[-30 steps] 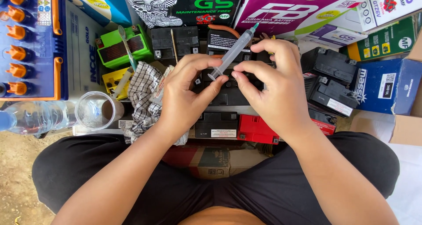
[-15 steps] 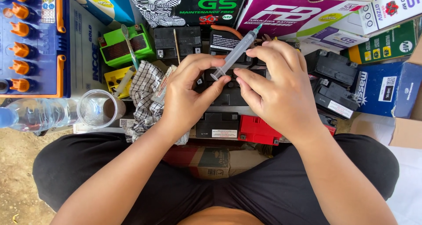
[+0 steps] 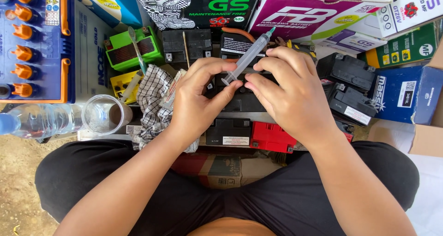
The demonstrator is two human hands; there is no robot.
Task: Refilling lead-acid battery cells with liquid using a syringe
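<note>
A clear plastic syringe [image 3: 248,56] with a green tip slants over black batteries [image 3: 240,97] — left hand [image 3: 196,102] pinches its plunger end, right hand [image 3: 295,97] pinches the barrel. Behind: black box [image 3: 194,5], purple-white carton [image 3: 314,14], blue box [image 3: 406,95].

Bright, even daylight fills the view, soft and diffuse, with no hard shadows. Only faint shade lies under the hands [image 3: 244,97] at the centre. A mild sheen shows on the clear plastic water bottle [image 3: 37,120] at 9 o'clock and on the glossy purple cardboard box [image 3: 300,14] at 1 o'clock. Focus is sharp throughout; wide-angle bending stretches the edges.
</note>
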